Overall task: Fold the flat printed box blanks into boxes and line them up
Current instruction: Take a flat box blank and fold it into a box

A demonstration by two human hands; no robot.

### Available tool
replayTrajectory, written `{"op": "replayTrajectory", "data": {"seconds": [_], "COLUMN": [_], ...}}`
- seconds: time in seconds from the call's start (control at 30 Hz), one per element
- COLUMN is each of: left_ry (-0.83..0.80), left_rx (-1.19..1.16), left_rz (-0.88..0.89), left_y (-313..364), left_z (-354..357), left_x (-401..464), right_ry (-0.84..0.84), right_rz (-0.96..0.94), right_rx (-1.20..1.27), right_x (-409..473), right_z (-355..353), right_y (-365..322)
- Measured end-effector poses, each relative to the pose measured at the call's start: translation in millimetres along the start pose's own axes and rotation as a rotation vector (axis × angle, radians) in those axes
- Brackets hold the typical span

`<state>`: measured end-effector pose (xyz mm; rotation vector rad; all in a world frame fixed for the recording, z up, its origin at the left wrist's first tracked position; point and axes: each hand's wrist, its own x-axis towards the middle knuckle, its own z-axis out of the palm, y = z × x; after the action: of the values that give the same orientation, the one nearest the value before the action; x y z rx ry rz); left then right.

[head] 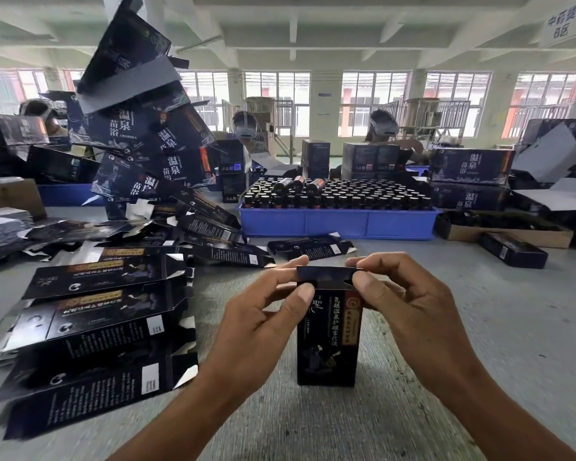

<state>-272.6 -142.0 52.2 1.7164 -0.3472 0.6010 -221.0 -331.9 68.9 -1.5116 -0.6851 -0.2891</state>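
Grey table (479, 327): two hands (330, 294) pinch one box (328, 341).

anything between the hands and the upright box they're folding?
Nothing visible. The left hand and right hand already pinch the top flap of the upright dark printed cardboard box, which stands on the grey table. The fanned stack of flat dark box blanks lies apart, to its left.

The upright box (328, 341) is black with pale script, a red-orange label strip and a faint figure drawing. The flat blanks (94, 331) are black too, with white barcode patches and gold bands. The tray (340, 224) is bright blue, the table (479, 327) speckled grey.
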Motion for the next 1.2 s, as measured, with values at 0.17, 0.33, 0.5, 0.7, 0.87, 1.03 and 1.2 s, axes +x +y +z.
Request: {"op": "replayTrajectory", "data": {"seconds": [0.17, 0.33, 0.5, 0.7, 0.87, 1.03, 1.2], "left_ry": [0.089, 0.084, 0.072, 0.063, 0.016, -0.051, 0.204], "left_rx": [-0.017, 0.037, 0.206, 0.383, 0.394, 0.309, 0.18], "left_rz": [0.01, 0.036, 0.153, 0.274, 0.236, 0.039, -0.066], "left_y": [0, -1, -3, -3, -7, -15, -22], "left_z": [3, 2, 1, -7, -9, -3, -2], "left_x": [0, 0, -1, 4, 5, 2, 10], "right_ry": [-0.024, -0.039, -0.059, -0.035, -0.018, -0.084, -0.285], "right_rz": [0.003, -0.013, -0.025, -0.065, -0.074, -0.03, 0.074], "right_rx": [-0.025, -0.043, -0.097, -0.166, -0.18, -0.377, -0.611], "right_x": [-1, -1, 0, 2, 3, 1, -12], "right_z": [-1, -3, -5, -5, -5, -5, 10], "right_y": [-1, 0, 4, 10, 14, 24, 39]}}
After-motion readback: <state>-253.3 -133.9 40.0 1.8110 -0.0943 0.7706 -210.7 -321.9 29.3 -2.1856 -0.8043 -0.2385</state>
